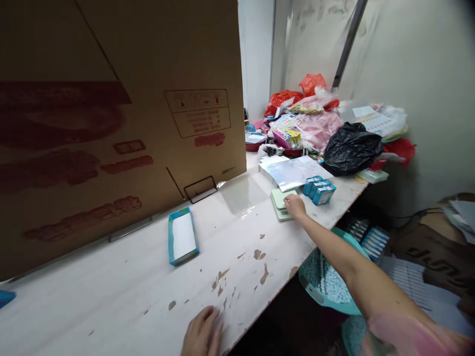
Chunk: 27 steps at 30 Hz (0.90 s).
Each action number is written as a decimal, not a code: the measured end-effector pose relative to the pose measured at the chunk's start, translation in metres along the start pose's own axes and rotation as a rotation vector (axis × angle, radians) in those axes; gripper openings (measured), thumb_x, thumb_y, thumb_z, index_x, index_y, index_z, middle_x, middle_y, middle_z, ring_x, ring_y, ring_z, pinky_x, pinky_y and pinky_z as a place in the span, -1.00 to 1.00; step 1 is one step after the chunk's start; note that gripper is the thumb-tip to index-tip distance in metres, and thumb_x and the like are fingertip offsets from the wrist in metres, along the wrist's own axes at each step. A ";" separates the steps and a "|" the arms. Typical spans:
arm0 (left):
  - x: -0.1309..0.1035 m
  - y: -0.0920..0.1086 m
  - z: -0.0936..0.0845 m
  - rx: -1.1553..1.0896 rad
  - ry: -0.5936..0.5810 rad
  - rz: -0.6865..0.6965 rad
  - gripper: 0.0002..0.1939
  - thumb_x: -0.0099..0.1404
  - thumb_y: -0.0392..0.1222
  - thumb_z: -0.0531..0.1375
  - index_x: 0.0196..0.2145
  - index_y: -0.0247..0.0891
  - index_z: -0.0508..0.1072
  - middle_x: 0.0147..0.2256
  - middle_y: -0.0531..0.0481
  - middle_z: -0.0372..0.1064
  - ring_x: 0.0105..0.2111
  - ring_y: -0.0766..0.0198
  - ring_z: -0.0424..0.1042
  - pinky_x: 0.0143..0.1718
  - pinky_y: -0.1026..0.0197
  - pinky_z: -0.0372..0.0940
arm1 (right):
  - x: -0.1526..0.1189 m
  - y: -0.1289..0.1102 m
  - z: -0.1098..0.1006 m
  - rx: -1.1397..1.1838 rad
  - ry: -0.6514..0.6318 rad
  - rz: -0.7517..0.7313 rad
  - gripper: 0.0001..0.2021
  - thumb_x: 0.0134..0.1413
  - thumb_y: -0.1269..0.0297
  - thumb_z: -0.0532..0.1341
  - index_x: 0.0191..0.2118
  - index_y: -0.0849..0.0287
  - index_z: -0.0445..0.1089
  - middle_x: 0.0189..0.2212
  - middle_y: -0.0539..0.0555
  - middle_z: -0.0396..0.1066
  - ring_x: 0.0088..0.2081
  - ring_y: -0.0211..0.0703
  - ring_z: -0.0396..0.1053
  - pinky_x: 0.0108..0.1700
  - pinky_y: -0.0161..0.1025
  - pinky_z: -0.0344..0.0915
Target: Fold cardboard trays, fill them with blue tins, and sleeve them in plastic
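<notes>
My right hand (295, 206) reaches out over a pale green kitchen scale (280, 199) on the white table. Its fingers are curled together at the scale's right side; whatever they may hold is hidden. Several small blue boxes (319, 190) stand just behind that hand. Low in the view, my left hand (203, 332) lies near the table's front edge with its fingers stretched out and nothing in it. An open blue tray-like box (183, 236) with a white inside sits between the left hand and a large cardboard carton.
The brown carton (148, 128) walls off the table's back left. Stacked silvery sheets (297, 170), a black plastic bag (352, 148) and heaped pink and red bags (315, 121) crowd the far end. Below the front edge stands a turquoise basket (315, 289) of small pale pieces.
</notes>
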State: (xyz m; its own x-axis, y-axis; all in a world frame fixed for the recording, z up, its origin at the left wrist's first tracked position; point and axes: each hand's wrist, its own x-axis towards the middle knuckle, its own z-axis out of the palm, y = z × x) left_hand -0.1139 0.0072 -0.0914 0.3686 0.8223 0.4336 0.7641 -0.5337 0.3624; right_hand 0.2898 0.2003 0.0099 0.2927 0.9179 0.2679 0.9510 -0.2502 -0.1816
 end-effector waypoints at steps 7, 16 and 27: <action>0.057 0.040 0.038 0.113 -0.083 0.014 -0.57 0.20 -0.08 0.02 0.02 -0.20 0.25 -0.02 -0.11 0.27 -0.03 0.15 0.25 -0.09 0.11 0.23 | 0.032 -0.023 0.030 0.055 -0.082 -0.194 -0.71 0.14 0.26 -0.03 -0.15 0.21 0.35 -0.18 0.14 0.38 -0.14 -0.13 0.28 -0.13 -0.28 0.09; 0.065 0.054 0.032 -0.055 -0.180 -0.077 -0.45 0.20 -0.05 0.02 0.13 -0.23 0.06 0.04 -0.16 0.19 0.03 0.11 0.16 -0.02 0.00 0.13 | -0.001 -0.178 0.060 0.253 -0.162 -0.766 -0.64 0.08 0.20 0.05 -0.03 0.27 0.26 0.00 0.20 0.24 0.02 -0.09 0.15 0.05 -0.19 0.02; -0.021 -0.030 -0.098 -0.178 0.725 -0.818 -0.77 0.23 -0.16 -0.02 -0.26 -0.27 0.36 -0.28 -0.10 0.30 -0.22 0.25 0.30 -0.16 0.16 0.24 | -0.225 -0.363 0.048 0.232 -0.358 -1.473 -0.84 0.04 0.50 0.00 -0.29 0.21 0.28 -0.37 0.11 0.36 -0.31 -0.12 0.29 -0.31 -0.23 0.19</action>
State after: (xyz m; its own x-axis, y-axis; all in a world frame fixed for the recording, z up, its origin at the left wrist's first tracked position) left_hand -0.1967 -0.0137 -0.0304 -0.6547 0.6603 0.3679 0.5268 0.0495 0.8486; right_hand -0.1262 0.0999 -0.0300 -0.9370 0.3323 0.1081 0.3202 0.9403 -0.1151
